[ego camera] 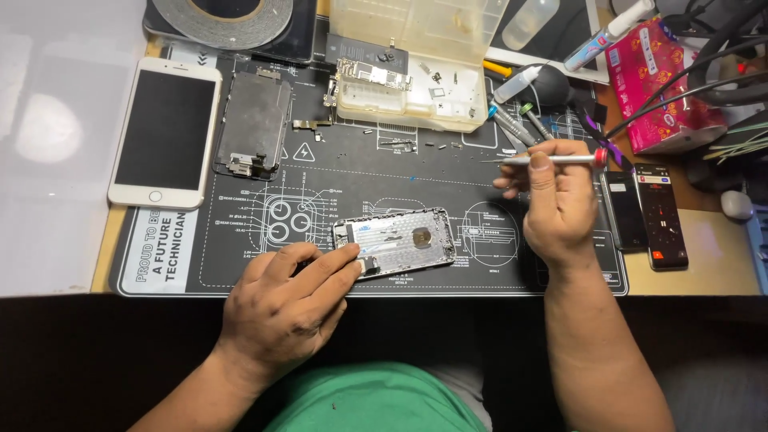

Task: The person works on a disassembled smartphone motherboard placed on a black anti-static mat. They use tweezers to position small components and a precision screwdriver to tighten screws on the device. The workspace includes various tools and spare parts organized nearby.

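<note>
The opened phone shell (pixel 396 242) lies flat near the front edge of the black repair mat (pixel 448 180), which serves as the landmark here. The left hand (pixel 284 308) rests on the mat at the shell's left end, fingers half curled and pressing on that end to pin it; it grips nothing. The right hand (pixel 556 204) hovers above the mat to the right of the shell, closed around a thin screwdriver (pixel 552 159) with a red cap, its tip pointing left over the middle of the mat.

The shell looks like a thin metal tray: light, fairly stiff, but easy to bend if levered, and its bare inside carries small parts and a round coin-like piece that seem fragile. It likely slides on the mat unless held, so the safest hold appears to be on the outer edges or corners, not on the inner surface.

On the mat's far left part lies a detached screen panel (pixel 254 124), face down. Just off the mat's left edge a white phone (pixel 164 132) sits on the tabletop (pixel 720 256). At the mat's far edge stands a clear plastic parts box (pixel 416 64) with a circuit board (pixel 372 76) leaning at its front. Loose screws (pixel 436 146) dot the mat's centre. Off the right edge lie two dark phones (pixel 644 214).
</note>
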